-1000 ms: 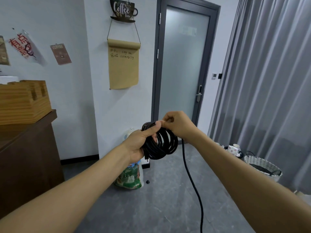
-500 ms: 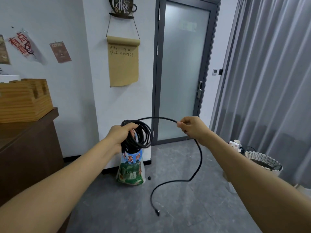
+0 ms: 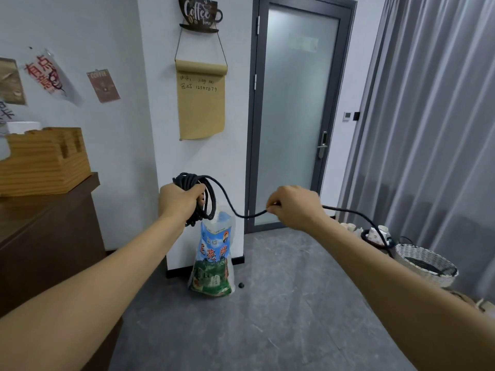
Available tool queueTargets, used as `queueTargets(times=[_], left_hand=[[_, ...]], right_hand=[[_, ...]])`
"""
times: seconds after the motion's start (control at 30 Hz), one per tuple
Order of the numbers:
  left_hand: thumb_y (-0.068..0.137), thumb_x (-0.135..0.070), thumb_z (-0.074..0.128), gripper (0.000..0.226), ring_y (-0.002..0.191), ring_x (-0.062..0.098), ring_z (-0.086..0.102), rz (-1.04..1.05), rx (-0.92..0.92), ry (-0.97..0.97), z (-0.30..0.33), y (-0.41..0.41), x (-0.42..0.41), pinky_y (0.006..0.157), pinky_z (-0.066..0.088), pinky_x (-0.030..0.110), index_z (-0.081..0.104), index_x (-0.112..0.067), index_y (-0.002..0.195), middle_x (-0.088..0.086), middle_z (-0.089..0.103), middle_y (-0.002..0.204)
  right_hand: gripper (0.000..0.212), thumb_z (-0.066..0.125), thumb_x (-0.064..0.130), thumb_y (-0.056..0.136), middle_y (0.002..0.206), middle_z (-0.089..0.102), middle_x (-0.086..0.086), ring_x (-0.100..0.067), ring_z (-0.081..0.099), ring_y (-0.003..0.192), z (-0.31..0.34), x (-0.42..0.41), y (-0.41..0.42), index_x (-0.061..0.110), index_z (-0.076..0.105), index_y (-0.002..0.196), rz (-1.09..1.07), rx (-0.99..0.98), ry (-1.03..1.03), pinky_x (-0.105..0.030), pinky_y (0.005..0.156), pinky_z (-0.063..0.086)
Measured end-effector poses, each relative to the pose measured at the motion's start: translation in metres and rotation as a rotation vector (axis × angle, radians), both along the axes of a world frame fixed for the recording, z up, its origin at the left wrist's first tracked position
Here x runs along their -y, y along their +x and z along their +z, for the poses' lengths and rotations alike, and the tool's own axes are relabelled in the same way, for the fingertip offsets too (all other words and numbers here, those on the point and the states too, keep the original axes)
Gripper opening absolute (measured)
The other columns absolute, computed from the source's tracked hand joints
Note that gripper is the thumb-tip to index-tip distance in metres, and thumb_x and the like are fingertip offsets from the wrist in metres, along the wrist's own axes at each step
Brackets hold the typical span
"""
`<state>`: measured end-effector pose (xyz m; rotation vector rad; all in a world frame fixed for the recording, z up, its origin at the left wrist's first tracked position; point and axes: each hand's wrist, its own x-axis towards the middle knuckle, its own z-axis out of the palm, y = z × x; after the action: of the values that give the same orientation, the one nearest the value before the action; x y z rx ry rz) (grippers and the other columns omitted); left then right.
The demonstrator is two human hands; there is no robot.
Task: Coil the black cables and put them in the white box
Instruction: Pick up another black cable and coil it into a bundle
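Your left hand (image 3: 180, 200) is gripping the coiled black cable (image 3: 205, 199) in a fist, in front of the white pillar (image 3: 160, 129). Your right hand (image 3: 293, 208) is pinching the loose strand off to the right of the pillar, before the glass door (image 3: 294, 116). The strand is trailing past that hand toward the white woven basket (image 3: 426, 263) by the grey curtain (image 3: 428, 129). A printed bag (image 3: 213, 261) is leaning at the pillar's foot; a wooden counter (image 3: 45, 236) is crowding its left side. Grey floor (image 3: 267, 330) is lying open below the pillar.
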<state>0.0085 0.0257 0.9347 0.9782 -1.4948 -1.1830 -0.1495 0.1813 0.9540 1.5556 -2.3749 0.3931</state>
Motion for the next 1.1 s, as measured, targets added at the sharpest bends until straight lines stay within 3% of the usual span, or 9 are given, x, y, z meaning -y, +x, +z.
queueTargets(times=[0.1,0.2,0.3,0.4,0.5,0.7,0.83,1.0,1.1], left_hand=[[0.08,-0.023,0.067,0.031,0.057,0.02,0.063,-0.032,0.08,-0.131,0.0,-0.007,-0.007,0.068,0.053,0.034,0.063,-0.01,0.052,-0.001,0.063,0.048],[0.082,-0.028,0.068,0.034,0.051,0.014,0.061,-0.109,0.116,-0.186,0.001,-0.012,-0.018,0.064,0.051,0.03,0.063,-0.011,0.053,-0.002,0.063,0.048],[0.082,-0.031,0.07,0.036,0.052,0.015,0.06,-0.254,0.058,-0.084,0.004,-0.016,-0.028,0.064,0.051,0.03,0.062,-0.009,0.056,-0.002,0.064,0.049],[0.083,-0.036,0.067,0.034,0.061,0.018,0.064,-0.393,-0.043,0.097,0.006,-0.016,-0.037,0.064,0.055,0.028,0.065,-0.005,0.07,0.006,0.067,0.062],[0.089,-0.039,0.059,0.035,0.052,0.011,0.062,-0.541,-0.119,0.223,0.007,-0.018,-0.047,0.049,0.052,0.021,0.064,-0.008,0.074,0.0,0.063,0.055],[0.087,-0.046,0.055,0.039,0.043,0.006,0.053,-0.651,-0.183,0.302,0.015,-0.023,-0.051,0.044,0.047,0.018,0.061,-0.008,0.096,-0.006,0.051,0.049],[0.078,-0.035,0.065,0.027,0.043,0.006,0.051,-0.736,-0.127,0.282,0.013,-0.023,-0.051,0.045,0.046,0.017,0.059,-0.009,0.081,-0.006,0.051,0.049],[0.084,-0.016,0.067,0.013,0.043,0.006,0.048,-0.707,-0.011,0.226,0.002,-0.022,-0.041,0.045,0.044,0.018,0.058,-0.009,0.078,-0.006,0.048,0.048],[0.083,-0.018,0.068,0.018,0.043,0.008,0.048,-0.61,0.028,0.208,-0.002,-0.02,-0.029,0.046,0.044,0.019,0.057,-0.007,0.074,-0.003,0.048,0.048]], right_hand=[[0.018,0.054,0.024,0.091,0.101,0.067,0.009,-0.013,0.059,0.089,0.012,0.009,0.021,0.023,0.071,0.097,0.206,0.098,-0.016,-0.026,0.068,0.041],[0.012,0.062,0.021,0.088,0.085,0.064,0.014,-0.008,0.055,0.08,0.02,0.018,0.027,0.018,0.073,0.093,0.344,0.299,-0.102,-0.029,0.074,0.047],[0.01,0.067,0.013,0.084,0.074,0.06,0.016,-0.004,0.055,0.073,0.021,0.022,0.022,0.008,0.073,0.089,0.424,0.52,-0.218,-0.027,0.078,0.047],[0.007,0.067,0.011,0.085,0.074,0.063,0.014,-0.004,0.058,0.074,0.018,0.022,0.021,0.007,0.072,0.086,0.458,0.621,-0.286,-0.021,0.079,0.047],[0.007,0.066,0.013,0.085,0.072,0.065,0.008,-0.009,0.06,0.075,0.015,0.025,0.022,0.014,0.07,0.08,0.452,0.671,-0.311,-0.027,0.081,0.049],[0.004,0.068,0.013,0.084,0.074,0.068,0.001,-0.012,0.064,0.075,0.015,0.025,0.019,0.011,0.071,0.081,0.422,0.756,-0.412,-0.029,0.083,0.053],[0.019,0.078,0.014,0.073,0.069,0.063,-0.003,-0.016,0.06,0.067,0.017,0.028,0.012,0.013,0.06,0.077,0.315,0.806,-0.499,-0.034,0.077,0.053],[0.028,0.081,0.031,0.069,0.056,0.053,0.004,-0.006,0.045,0.049,0.015,0.026,0.006,0.014,0.058,0.067,0.21,0.699,-0.375,-0.014,0.05,0.039],[0.025,0.072,0.033,0.079,0.062,0.059,0.0,-0.005,0.044,0.049,0.009,0.019,-0.008,0.011,0.061,0.074,0.17,0.689,-0.358,-0.012,0.049,0.037]])
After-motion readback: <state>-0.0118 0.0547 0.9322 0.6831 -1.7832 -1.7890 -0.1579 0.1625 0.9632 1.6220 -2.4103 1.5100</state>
